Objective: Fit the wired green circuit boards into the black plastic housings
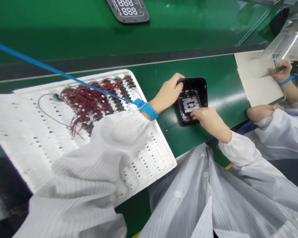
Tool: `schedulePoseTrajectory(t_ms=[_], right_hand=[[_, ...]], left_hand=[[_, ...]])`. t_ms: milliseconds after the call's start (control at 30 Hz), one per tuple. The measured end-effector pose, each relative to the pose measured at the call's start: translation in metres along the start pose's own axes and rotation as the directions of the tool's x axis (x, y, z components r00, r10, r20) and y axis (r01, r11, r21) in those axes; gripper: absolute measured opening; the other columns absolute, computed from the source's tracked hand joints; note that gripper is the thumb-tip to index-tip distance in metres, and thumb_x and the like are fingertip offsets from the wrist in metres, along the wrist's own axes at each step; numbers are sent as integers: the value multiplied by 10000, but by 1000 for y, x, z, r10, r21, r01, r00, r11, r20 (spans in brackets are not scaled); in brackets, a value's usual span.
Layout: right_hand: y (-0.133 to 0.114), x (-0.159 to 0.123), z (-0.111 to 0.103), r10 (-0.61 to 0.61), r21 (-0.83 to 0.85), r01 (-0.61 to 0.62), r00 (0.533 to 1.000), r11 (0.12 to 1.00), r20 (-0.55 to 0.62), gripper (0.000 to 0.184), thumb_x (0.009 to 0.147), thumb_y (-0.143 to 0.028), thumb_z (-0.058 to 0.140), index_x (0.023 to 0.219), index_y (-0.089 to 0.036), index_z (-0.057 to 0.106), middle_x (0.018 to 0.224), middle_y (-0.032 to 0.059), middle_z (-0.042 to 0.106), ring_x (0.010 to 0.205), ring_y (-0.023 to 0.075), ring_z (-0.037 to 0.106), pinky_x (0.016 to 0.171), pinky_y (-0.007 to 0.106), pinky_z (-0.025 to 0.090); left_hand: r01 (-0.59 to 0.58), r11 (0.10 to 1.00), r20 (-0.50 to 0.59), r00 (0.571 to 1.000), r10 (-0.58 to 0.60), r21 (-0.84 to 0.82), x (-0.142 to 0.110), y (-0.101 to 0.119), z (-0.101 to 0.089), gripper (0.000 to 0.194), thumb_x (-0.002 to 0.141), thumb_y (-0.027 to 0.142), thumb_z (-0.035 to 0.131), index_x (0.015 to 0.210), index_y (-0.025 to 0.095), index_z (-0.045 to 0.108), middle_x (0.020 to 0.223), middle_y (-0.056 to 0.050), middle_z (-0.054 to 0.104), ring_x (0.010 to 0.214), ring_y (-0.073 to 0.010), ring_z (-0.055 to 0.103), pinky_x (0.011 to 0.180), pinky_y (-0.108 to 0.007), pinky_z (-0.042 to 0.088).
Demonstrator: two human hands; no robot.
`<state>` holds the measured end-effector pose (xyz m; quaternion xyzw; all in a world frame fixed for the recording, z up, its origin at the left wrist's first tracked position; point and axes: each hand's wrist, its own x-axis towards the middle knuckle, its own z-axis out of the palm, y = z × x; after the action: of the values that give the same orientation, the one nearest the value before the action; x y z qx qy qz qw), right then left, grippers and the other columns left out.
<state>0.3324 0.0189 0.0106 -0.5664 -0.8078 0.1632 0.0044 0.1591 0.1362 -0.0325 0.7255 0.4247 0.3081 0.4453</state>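
Note:
A black plastic housing [198, 86] lies open side up on the green work surface [221, 82], with a grey frame part [190, 104] inside it. My left hand [167, 94] grips the housing's left edge, fingers curled over the rim. My right hand [208, 119] rests on the housing's lower edge, fingertips pinched on a thin dark wire [175, 125] that trails out to the left. A blue wrist strap [147, 109] sits on my left wrist, its blue cord [52, 69] running up and left.
A white tray [24, 132] at left holds a tangle of red wires with small green parts [94, 97]. A black display panel [129, 10] lies on the green conveyor behind. At right, another person's hands [281, 71] write on white paper [255, 79].

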Motion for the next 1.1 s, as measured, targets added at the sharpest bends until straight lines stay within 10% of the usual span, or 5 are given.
schedulePoseTrajectory(t_ms=[333,733,1100], right_hand=[[-25,14,-19,171,-133,-152,975,979,144,297,876,38,459,892,-120,710,869,110,734,803,198,680,677,275,420],[-4,-1,5,34,-62,-34,999,997,-8,255,934,-63,528,906,-148,766,880,96,733,840,219,636,776,327,460],[-28,-1,9,169,-224,-166,986,960,-5,249,941,-45,449,902,-107,687,854,145,659,833,271,558,791,389,420]], left_hand=[[-80,997,-55,995,81,19,4,-11,5,206,915,159,430,1045,224,576,1013,-14,654,1081,-232,633,1010,-392,474],[-107,994,-80,991,109,32,9,-19,10,207,900,141,427,1044,247,533,976,-12,623,1120,-265,635,1033,-430,454],[-28,998,1,1000,28,52,0,3,3,195,942,113,398,1038,261,480,986,-17,641,1066,-225,624,1027,-404,473]])
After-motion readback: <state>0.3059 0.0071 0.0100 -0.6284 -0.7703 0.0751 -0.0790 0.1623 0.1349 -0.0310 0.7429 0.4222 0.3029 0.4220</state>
